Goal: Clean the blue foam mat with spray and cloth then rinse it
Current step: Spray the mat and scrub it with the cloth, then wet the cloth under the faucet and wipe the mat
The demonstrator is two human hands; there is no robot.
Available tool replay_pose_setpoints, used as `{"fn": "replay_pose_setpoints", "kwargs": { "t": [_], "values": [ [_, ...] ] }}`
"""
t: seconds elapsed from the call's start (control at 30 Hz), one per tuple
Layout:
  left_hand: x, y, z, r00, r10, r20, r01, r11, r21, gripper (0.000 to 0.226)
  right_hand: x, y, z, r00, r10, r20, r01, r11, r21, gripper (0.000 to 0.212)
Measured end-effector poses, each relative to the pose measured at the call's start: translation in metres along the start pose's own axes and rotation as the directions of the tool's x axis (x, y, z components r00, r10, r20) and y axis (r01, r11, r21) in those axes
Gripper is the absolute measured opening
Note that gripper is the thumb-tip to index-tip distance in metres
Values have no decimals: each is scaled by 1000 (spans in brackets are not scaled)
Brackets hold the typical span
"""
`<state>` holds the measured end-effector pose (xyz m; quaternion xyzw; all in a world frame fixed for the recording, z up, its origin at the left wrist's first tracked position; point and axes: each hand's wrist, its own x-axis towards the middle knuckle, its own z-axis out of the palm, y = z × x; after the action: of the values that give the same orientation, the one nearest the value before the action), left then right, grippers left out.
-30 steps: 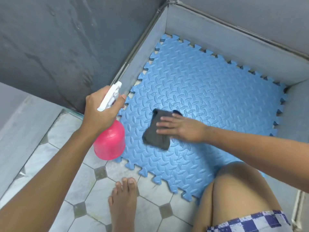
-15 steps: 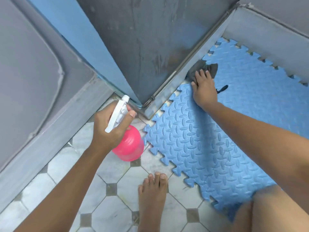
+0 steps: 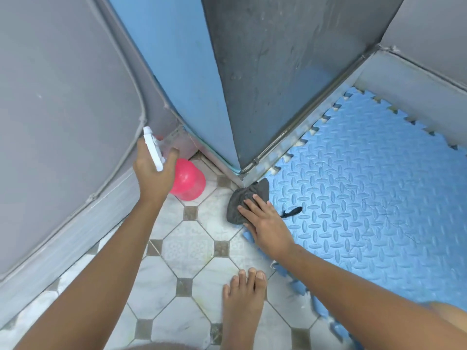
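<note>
The blue foam mat (image 3: pixel 366 188) with a jigsaw edge lies on the floor at the right, tucked into a wall corner. My right hand (image 3: pixel 265 223) presses a dark grey cloth (image 3: pixel 242 200) flat with straight fingers at the mat's near-left corner, the cloth partly over the tiles. My left hand (image 3: pixel 154 170) grips a pink spray bottle (image 3: pixel 188 181) by its white trigger head (image 3: pixel 153 152), held above the tiles to the left of the mat.
White and grey tiled floor (image 3: pixel 189 248) spreads in front. My bare foot (image 3: pixel 242 306) stands on it by the mat's edge. A blue and dark grey wall corner (image 3: pixel 227 97) juts out between my hands. A grey panel (image 3: pixel 63 109) stands at the left.
My right hand has dragged the cloth back along the mat's left edge to its near corner. The view swung left, and the spray bottle is now further from the mat.
</note>
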<state>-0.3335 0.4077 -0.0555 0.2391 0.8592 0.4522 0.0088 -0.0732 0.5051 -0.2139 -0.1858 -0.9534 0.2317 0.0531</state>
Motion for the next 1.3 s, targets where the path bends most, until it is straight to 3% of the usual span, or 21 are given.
{"fn": "replay_pose_setpoints", "kwargs": {
  "t": [0.1, 0.17, 0.27, 0.33, 0.4, 0.47, 0.53, 0.67, 0.8, 0.9, 0.97, 1.03, 1.1, 1.17, 1.3],
  "values": [
    [5, -2, -7, 979, -92, 182, 79, 994, 80, 58, 1, 6, -3, 999, -30, 14, 30, 1000, 8, 43],
    [12, 4, -19, 929, -164, 331, 116, 980, 160, 84, 4, 12, -9, 998, -58, 9, 58, 998, 6, 43],
    [7, 29, -48, 868, -186, 461, -29, 907, 421, 116, 14, 17, -23, 998, -67, 10, 67, 998, 1, 58],
    [8, 63, -68, 867, -182, 464, -155, 786, 598, 101, 22, 18, -37, 999, -27, 21, 26, 999, 36, 50],
    [-4, 113, -77, 830, -115, 546, -326, 693, 643, 67, 28, 17, -56, 997, 61, 50, -67, 986, 153, 38],
    [-24, 166, -74, 712, 18, 702, -490, 728, 479, 37, 30, 18, -84, 987, 147, 60, -159, 938, 307, 31],
    [-39, 214, -63, 602, 242, 761, -610, 754, 243, 28, 28, 20, -123, 978, 200, 57, -206, 889, 409, 26],
    [-34, 307, -31, 474, 677, 563, -762, 635, -122, 22, 12, 32, -226, 967, 250, 47, -244, 858, 453, 22],
    [-6, 422, -4, 383, 858, 343, -843, 476, -249, 17, -7, 53, -335, 918, 391, -60, -335, 850, 407, 19],
    [14, 502, 16, 303, 841, 449, -902, 405, -149, 31, -12, 61, -414, 851, 464, -245, -332, 838, 433, 18],
    [27, 549, 33, 347, 765, 543, -907, 421, -12, 48, -12, 64, -460, 791, 517, -329, -339, 816, 468, 14],
    [42, 584, 50, 476, 644, 599, -857, 492, 152, 60, -10, 68, -496, 739, 566, -365, -349, 785, 512, 15],
    [55, 601, 69, 595, 417, 687, -778, 515, 360, 65, -9, 69, -522, 691, 616, -378, -367, 749, 551, 17],
    [66, 599, 84, 635, 258, 728, -726, 521, 449, 58, -8, 68, -537, 659, 669, -342, -362, 682, 635, 17],
    [92, 591, 107, 658, 274, 702, -677, 623, 391, 46, -9, 68, -546, 662, 690, -294, -376, 644, 666, 18]
  ]
}}
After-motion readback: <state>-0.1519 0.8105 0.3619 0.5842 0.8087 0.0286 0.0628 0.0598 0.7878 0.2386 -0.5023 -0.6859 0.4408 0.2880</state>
